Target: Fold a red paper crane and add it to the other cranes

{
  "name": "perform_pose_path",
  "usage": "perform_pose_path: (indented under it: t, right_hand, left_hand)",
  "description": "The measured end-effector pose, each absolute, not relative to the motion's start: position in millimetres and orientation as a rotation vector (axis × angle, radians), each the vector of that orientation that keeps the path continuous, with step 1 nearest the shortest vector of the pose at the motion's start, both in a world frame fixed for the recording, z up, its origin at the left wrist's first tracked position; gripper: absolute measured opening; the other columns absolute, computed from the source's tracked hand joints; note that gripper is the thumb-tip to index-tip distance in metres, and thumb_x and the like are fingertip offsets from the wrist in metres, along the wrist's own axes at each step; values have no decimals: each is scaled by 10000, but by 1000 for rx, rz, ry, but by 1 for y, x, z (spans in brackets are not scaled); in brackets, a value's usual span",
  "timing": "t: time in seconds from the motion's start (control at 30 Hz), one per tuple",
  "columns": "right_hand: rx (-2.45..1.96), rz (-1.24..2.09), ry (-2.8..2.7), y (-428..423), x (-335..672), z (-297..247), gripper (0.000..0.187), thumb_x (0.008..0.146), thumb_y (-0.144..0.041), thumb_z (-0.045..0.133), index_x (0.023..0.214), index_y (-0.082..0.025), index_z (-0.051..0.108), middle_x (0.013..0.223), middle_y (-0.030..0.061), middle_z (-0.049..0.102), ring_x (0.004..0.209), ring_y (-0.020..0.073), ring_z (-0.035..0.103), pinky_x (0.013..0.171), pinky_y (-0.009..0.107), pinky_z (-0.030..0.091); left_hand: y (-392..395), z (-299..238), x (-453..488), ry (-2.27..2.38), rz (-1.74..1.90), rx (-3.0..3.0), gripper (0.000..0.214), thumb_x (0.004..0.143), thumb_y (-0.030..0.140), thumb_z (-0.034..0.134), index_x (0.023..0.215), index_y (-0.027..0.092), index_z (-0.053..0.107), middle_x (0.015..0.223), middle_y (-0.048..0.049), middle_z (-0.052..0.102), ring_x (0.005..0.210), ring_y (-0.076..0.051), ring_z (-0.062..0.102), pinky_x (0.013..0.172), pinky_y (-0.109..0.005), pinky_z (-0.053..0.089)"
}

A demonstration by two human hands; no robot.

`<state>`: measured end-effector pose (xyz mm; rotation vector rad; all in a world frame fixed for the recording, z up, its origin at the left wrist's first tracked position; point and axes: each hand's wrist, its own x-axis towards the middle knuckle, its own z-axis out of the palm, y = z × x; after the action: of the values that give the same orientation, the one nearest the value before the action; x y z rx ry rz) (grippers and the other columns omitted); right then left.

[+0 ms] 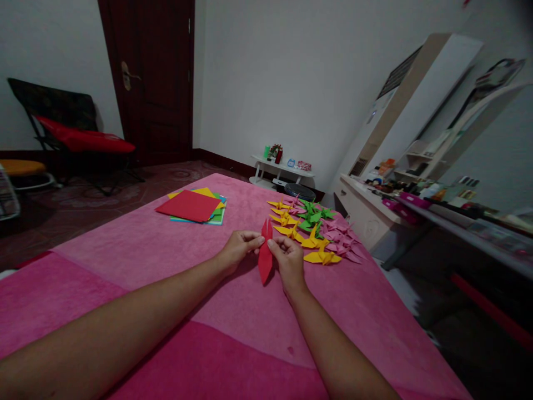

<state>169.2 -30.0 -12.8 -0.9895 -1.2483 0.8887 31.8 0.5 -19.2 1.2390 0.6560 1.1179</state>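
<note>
Between my two hands is a red folded paper [265,265], a long narrow diamond with a split point at its far end. My left hand [242,248] pinches its left edge between thumb and fingers. On the right edge, my right hand [288,260] grips it the same way, thumb on top. Just right of my right hand lie folded paper cranes: yellow ones [322,256] nearest, green ones [313,214] behind, and pink ones [342,238] farther right. Farther left, a stack of square paper sheets [189,205] has a red sheet on top, with yellow, green and blue edges showing.
A pink cloth [166,272] covers the surface under my hands. Beyond it stand a low white shelf [283,166] and a brown door [152,78]. A folding chair [79,128] is at the left, and a cluttered dressing table [370,205] is at the right.
</note>
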Motion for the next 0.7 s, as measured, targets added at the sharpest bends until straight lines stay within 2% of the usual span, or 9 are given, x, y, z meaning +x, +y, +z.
perform_pose_path:
  t: [0.13,0.23,0.37,0.57,0.7]
  right_hand:
    - [-1020,837,-1301,-29,173,-13,217,748,-372,611,725,-157,595,592,-19,558,492,101,478,484,216,378]
    - [-1124,582,-1410,-29,175,-12,227,765,-339,587,632,-155,576,528,-39,472,468,85,379,452,212,294]
    - [-1171,327,-1526,-29,177,-11,263,760,-273,570,528,-162,516,505,-46,413,493,87,348,490,223,275]
    - [-1087,691,-1409,-33,177,-9,286,804,-336,518,568,-174,506,478,-53,420,437,84,357,437,214,275]
    - [-1073,795,-1339,-32,177,-10,278,794,-357,542,590,-169,516,463,-61,416,394,65,332,392,197,253]
  left_hand:
    - [-1,-21,32,621,1064,1225,368,649,449,698,594,111,561,521,25,461,453,-50,359,471,-201,246]
    - [-2,-21,34,661,1067,1266,376,641,448,699,572,109,553,500,27,460,444,-49,353,468,-203,230]
    - [-2,-21,36,769,1097,1375,382,640,452,690,541,110,553,489,25,470,447,-57,362,471,-208,239]
    - [-5,-17,32,594,1017,1290,352,660,440,683,597,113,569,499,45,440,443,-48,347,471,-203,226]
    - [-5,-17,33,609,1036,1303,350,676,436,680,616,105,584,488,47,436,428,-42,326,455,-199,211]
